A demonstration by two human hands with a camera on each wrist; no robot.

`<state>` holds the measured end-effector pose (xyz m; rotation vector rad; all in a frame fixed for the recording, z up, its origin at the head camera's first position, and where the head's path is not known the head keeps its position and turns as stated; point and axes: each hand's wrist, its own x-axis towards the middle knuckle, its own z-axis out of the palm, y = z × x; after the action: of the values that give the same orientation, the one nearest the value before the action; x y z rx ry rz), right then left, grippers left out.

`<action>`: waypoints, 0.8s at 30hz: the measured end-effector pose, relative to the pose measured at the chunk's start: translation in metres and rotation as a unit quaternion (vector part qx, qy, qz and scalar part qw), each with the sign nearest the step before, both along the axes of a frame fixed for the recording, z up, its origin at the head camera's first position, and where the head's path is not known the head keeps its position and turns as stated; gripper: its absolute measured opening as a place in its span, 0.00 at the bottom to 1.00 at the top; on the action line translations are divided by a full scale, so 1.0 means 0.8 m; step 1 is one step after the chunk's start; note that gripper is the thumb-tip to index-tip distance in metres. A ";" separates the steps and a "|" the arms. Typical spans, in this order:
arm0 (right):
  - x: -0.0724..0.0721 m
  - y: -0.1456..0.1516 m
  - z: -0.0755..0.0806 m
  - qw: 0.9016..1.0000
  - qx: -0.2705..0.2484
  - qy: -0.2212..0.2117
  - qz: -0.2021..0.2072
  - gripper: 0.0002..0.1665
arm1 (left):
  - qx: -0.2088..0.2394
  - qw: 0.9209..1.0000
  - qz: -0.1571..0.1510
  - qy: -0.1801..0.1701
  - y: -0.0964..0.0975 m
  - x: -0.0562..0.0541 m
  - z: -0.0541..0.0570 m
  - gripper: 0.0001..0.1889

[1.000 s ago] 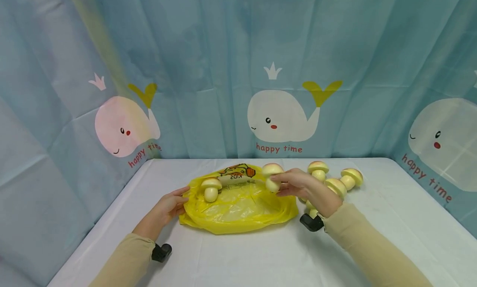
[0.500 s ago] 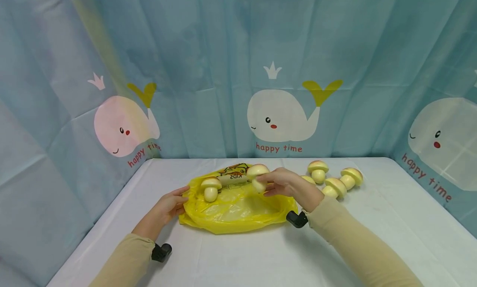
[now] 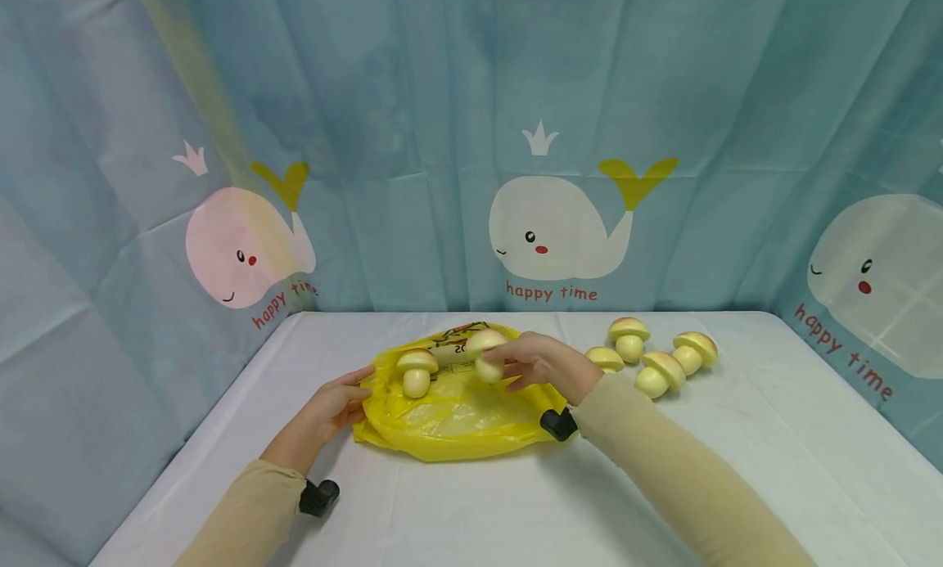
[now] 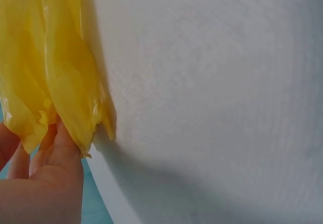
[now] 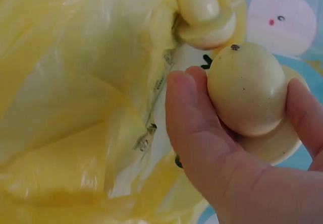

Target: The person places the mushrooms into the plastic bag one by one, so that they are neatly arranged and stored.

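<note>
In the head view my right hand (image 3: 541,361) grips a pale toy mushroom (image 3: 486,356) with a rounded cap, above a yellow plastic bag (image 3: 457,444). The right wrist view shows the thumb and fingers on both sides of its bulbous stem (image 5: 247,88). The bag lies spread on the table, its mouth towards me. A second toy mushroom (image 3: 417,372) sits upright at the bag's left part. My left hand (image 3: 331,403) holds the bag's left edge. In the left wrist view its fingers (image 4: 63,153) are partly covered by the yellow plastic.
Several more toy mushrooms (image 3: 659,374) stand or lean to the right of the bag, partly behind my right forearm. A white cloth covers the table (image 3: 442,518). Behind it hangs a blue curtain (image 3: 412,141) printed with whales.
My right hand has moved left with the toy mushroom, further over the bag, uncovering more of the mushrooms at right. The left hand and the other mushroom on the bag have stayed put.
</note>
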<state>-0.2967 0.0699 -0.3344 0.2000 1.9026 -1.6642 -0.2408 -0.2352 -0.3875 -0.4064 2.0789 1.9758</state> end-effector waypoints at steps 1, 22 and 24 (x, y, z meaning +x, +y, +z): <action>-0.002 -0.003 -0.001 1.000 0.001 -0.003 0.001 0.30 | 0.000 1.000 0.001 0.000 0.000 0.000 0.000 0.29; -0.023 -0.046 -0.034 0.996 0.080 -0.023 -0.014 0.30 | -0.007 1.000 0.008 -0.006 0.004 -0.004 -0.002 0.29; -0.021 -0.048 -0.037 0.996 0.085 -0.023 -0.016 0.30 | -0.007 1.000 0.005 -0.006 0.003 -0.003 -0.002 0.29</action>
<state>-0.3139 0.0311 -0.3643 0.3350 2.0152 -1.5048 -0.2433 -0.2326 -0.3895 -0.4323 2.0894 1.9599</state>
